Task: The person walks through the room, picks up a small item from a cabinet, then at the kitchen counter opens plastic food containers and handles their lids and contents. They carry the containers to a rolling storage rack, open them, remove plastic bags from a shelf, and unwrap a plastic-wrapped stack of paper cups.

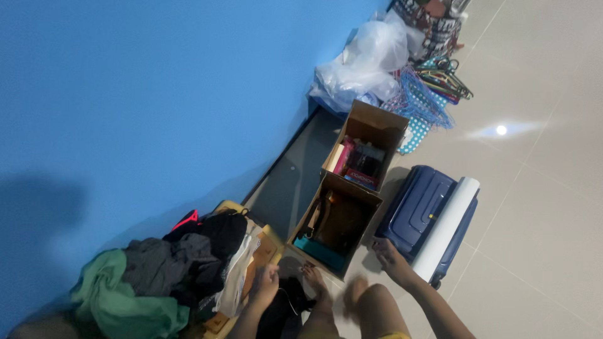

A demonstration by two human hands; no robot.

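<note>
My left hand [266, 280] is low in the view, fingers loosely curled, just above a dark garment [282, 304] that lies by my feet; whether it grips the cloth is unclear. My right hand [388, 252] reaches out with fingers apart and rests against the near end of a dark blue suitcase [418, 210] lying flat on the floor. A white roll [447, 227] lies along the suitcase. My bare knee and feet show between the hands.
A pile of clothes [169, 270] in green, grey and black sits at the left. Two open cardboard boxes [336, 223] [367, 147] hold bags and books. A dark panel leans on the blue wall. Plastic bags [367, 59] and hangers [443, 81] lie farther off on the tiled floor.
</note>
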